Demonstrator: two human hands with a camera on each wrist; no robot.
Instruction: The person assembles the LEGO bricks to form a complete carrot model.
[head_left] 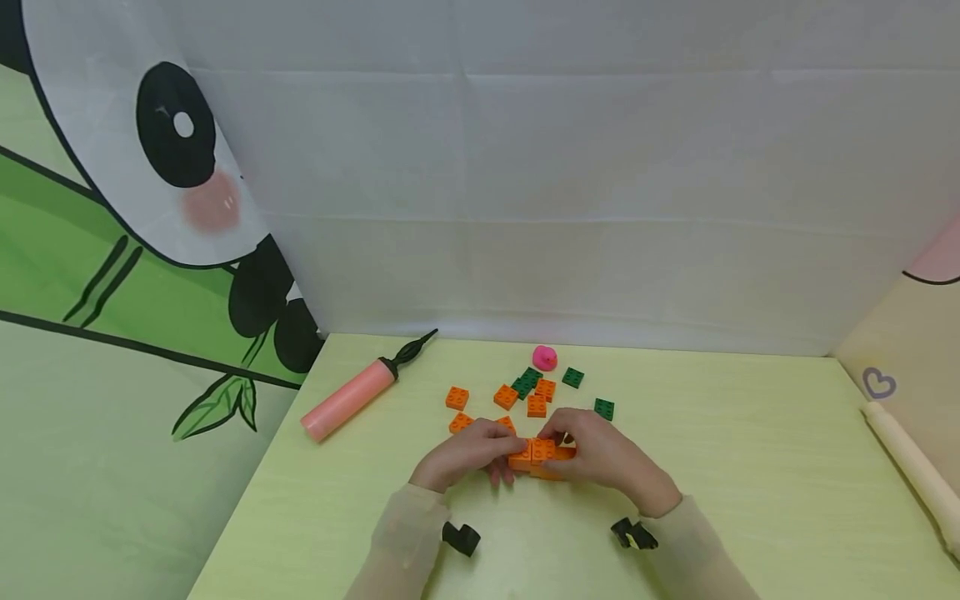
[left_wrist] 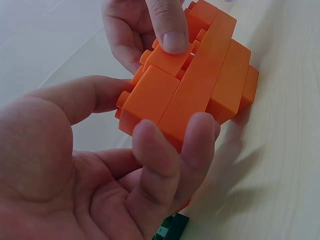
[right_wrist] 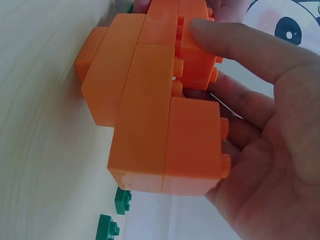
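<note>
Between both hands is a stepped build of joined orange toy bricks, low over the table. My left hand grips its left end; in the left wrist view, one finger lies against the studs and other fingertips meet the near end and underside. From the right, my right hand pinches a small orange brick on the top layer, thumb flat on its side. That brick sits among the upper bricks with a narrow gap showing studs beneath it. A larger top brick stands at the end nearest the right wrist camera.
Behind the hands lie loose orange bricks and several green bricks. Farther back is a small pink toy. A pink hand pump with a black nozzle lies at the left. A pale roll lies along the right edge.
</note>
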